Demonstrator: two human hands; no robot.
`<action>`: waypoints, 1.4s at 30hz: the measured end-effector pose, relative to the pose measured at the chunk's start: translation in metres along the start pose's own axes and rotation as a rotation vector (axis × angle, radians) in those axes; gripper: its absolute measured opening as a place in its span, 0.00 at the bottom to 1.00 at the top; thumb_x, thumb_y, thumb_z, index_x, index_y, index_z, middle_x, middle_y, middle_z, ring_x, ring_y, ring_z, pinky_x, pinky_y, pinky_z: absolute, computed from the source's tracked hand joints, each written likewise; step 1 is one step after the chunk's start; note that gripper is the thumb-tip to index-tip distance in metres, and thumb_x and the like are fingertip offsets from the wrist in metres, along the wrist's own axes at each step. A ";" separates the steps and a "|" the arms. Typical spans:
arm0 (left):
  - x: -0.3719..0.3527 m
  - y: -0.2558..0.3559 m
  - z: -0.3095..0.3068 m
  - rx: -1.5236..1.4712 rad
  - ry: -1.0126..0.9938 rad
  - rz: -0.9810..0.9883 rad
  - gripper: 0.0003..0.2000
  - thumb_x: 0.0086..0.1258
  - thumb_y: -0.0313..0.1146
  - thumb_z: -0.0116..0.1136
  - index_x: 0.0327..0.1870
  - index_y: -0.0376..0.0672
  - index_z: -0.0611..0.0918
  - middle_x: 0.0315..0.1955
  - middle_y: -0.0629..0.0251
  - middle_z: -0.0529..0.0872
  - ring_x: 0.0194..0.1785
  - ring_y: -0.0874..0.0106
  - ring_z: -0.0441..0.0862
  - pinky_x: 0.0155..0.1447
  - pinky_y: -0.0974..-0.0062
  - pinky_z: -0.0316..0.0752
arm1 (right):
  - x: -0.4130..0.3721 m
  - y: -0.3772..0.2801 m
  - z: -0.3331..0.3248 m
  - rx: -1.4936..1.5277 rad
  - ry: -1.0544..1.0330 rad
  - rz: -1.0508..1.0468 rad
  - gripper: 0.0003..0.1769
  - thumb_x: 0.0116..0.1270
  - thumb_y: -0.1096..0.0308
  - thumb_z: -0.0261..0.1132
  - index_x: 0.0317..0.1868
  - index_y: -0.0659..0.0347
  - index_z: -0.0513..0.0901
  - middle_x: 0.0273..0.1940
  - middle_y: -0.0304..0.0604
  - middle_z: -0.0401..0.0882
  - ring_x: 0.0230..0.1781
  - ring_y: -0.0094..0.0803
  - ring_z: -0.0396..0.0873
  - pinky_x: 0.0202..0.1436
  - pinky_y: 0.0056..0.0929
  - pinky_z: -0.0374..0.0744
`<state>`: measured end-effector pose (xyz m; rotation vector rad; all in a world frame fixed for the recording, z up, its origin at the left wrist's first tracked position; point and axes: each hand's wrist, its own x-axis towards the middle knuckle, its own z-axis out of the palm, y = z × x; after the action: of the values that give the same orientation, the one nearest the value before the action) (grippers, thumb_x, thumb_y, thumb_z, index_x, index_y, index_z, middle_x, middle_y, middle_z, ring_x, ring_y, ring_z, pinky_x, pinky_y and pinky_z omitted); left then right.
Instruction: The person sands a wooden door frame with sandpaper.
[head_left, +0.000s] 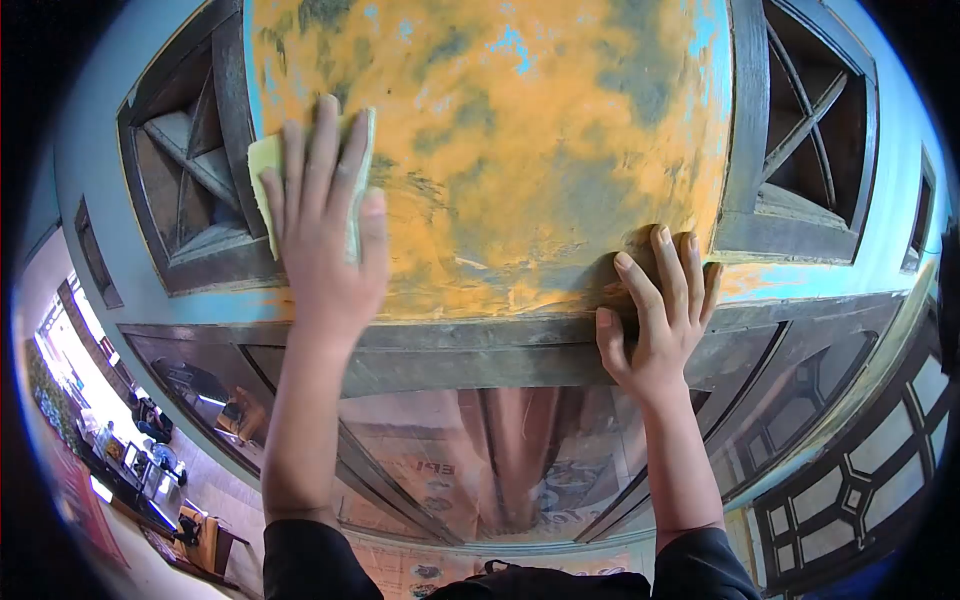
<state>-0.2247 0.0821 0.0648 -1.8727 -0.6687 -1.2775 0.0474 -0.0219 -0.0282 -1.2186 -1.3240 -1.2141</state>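
Observation:
My left hand (328, 230) lies flat over a folded, pale yellow-green sheet of sandpaper (264, 160), pressing it against the left side of a wall panel (520, 150). The panel is blotched orange and grey, with bits of light blue showing through. Lower on the right, my right hand (660, 310) leans on the bottom edge of the same panel. Its fingers are spread and bent, and nothing is in them. Its palm is close to the dark wooden beam (480, 355) under the panel.
Dark wooden vents with crossed bars flank the panel, one on the left (195, 150) and one on the right (815, 120). Below the beam are glass panes (430, 450) with reflections. A wooden chair (205, 540) stands far below at left, and a patterned door (850, 490) is at right.

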 end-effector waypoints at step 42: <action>-0.042 0.061 0.010 0.058 -0.293 0.186 0.27 0.82 0.54 0.37 0.81 0.74 0.64 0.85 0.60 0.52 0.86 0.44 0.43 0.81 0.31 0.29 | -0.047 -0.013 0.013 0.072 -0.031 0.129 0.32 0.59 0.54 0.72 0.67 0.39 0.81 0.78 0.51 0.66 0.85 0.57 0.48 0.84 0.66 0.35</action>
<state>-0.1877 0.0552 0.0059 -2.0414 -0.6558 -0.8660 0.0381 -0.0124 -0.0767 -1.2558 -1.2801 -1.0519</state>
